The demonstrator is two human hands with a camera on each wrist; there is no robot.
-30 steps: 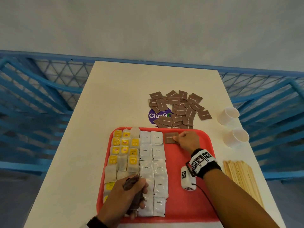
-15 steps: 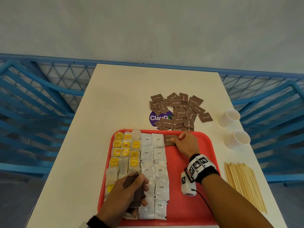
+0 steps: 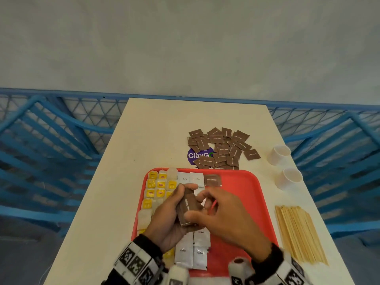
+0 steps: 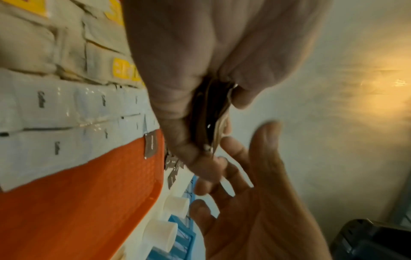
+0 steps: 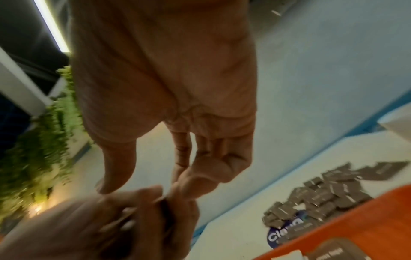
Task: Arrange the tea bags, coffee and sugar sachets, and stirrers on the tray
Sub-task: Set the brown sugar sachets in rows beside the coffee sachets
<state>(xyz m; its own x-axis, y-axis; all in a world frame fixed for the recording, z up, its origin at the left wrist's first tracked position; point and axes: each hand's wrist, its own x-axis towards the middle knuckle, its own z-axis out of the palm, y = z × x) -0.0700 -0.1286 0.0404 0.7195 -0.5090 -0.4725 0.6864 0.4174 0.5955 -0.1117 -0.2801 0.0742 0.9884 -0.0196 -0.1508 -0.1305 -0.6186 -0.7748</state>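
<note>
The red tray (image 3: 246,177) holds yellow-tagged tea bags (image 3: 156,188) on its left and two columns of white coffee sachets (image 3: 190,257). One brown sugar sachet (image 3: 212,179) lies at the far end, beside the coffee. My left hand (image 3: 181,200) grips a stack of brown sugar sachets (image 3: 188,206) above the tray's middle. My right hand (image 3: 205,204) meets it from the right. Its fingertips (image 5: 189,186) touch the stack's edge (image 4: 215,133), and the thumb (image 5: 115,168) stands a little apart. More sugar sachets (image 3: 222,149) lie piled beyond the tray. Wooden stirrers (image 3: 298,233) lie to its right.
Two white paper cups (image 3: 278,154) (image 3: 289,178) stand near the table's right edge. A purple sticker (image 3: 196,155) is partly under the sugar pile. Blue railings (image 3: 51,140) flank the narrow table. The tray's right half (image 3: 236,202) is bare red.
My right hand let go of the sugar sachet at the tray's far end and drew back to the left hand. The left hand lifted the stack toward the tray's middle.
</note>
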